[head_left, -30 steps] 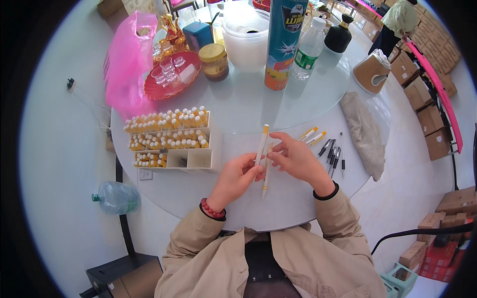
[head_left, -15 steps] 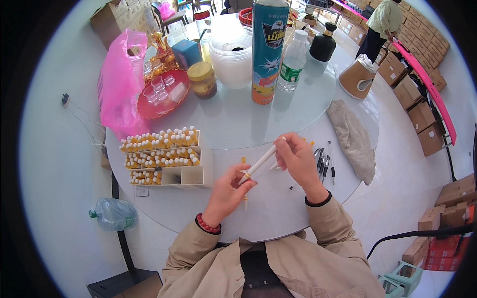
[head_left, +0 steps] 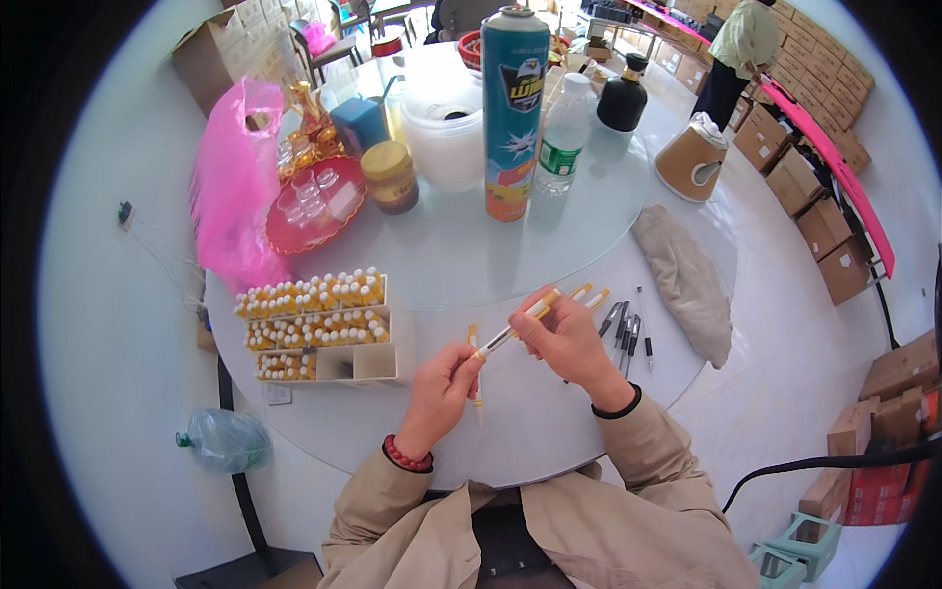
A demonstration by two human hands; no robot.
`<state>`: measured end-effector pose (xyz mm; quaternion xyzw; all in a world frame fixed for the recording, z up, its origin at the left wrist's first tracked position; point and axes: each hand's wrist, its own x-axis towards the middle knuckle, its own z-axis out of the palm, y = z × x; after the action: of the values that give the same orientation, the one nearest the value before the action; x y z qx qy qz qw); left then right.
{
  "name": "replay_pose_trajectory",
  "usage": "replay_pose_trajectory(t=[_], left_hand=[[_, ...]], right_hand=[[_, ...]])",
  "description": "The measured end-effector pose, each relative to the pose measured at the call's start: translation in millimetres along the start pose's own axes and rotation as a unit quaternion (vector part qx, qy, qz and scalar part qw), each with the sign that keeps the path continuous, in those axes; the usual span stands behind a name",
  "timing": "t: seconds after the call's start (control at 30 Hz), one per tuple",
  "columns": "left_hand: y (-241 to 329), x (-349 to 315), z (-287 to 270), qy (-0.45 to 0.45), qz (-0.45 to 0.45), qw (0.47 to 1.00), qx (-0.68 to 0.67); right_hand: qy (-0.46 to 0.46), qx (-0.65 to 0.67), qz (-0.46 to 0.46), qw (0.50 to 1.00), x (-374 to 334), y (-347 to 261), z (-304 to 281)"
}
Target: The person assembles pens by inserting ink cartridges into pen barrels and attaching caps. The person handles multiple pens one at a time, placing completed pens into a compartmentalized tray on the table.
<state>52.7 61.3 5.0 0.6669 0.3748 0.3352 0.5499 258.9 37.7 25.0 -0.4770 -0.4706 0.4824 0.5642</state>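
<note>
Between my hands is a slim white-and-yellow pen point(head_left: 499, 341), held at a slant, with a dark length showing in its middle. My left hand point(head_left: 439, 390) pinches its lower end. Closed on the upper white part with its yellow end is my right hand point(head_left: 572, 340). Another yellow-and-white pen point(head_left: 478, 401) lies on the table just beside my left fingers. Several more yellow-and-white pens point(head_left: 599, 297) lie behind my right hand, partly hidden by it. To its right are several black-and-clear pens point(head_left: 633, 334).
On the left, a cream compartment rack point(head_left: 397, 361) holds several white-capped yellow pens. Behind it are a pink bag point(head_left: 232, 177), red tray point(head_left: 287, 234), jar point(head_left: 391, 179), plastic tub point(head_left: 442, 137), blue spray can point(head_left: 512, 118) and water bottle point(head_left: 562, 142). A grey cloth point(head_left: 684, 285) lies right.
The dark middle length of the pen now shows between my hands; before, it looked white there. My right hand has moved slightly down and left. The whole view has shifted a little.
</note>
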Motion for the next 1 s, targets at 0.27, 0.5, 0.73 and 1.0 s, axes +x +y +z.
replay_pose_trajectory(t=[0.27, 0.5, 0.73, 1.0], left_hand=[[-5.2, -3.1, -4.8, -0.035, -0.091, 0.992, -0.083], [-3.9, 0.8, 5.6, 0.017, 0.026, 0.997, -0.07], [-16.1, -2.2, 0.7, -0.002, 0.034, 0.994, -0.109], [-13.1, -0.8, 4.6, 0.016, 0.045, 0.996, -0.071]], right_hand=[[-0.025, -0.01, -0.019, 0.999, -4.5, -1.1, -0.5], [0.011, -0.004, -0.032, 0.999, -3.9, -1.0, 0.1], [0.002, -0.024, -0.043, 0.999, -3.3, -0.2, -2.1], [0.005, -0.034, -0.028, 0.999, -1.5, 0.2, -3.8]])
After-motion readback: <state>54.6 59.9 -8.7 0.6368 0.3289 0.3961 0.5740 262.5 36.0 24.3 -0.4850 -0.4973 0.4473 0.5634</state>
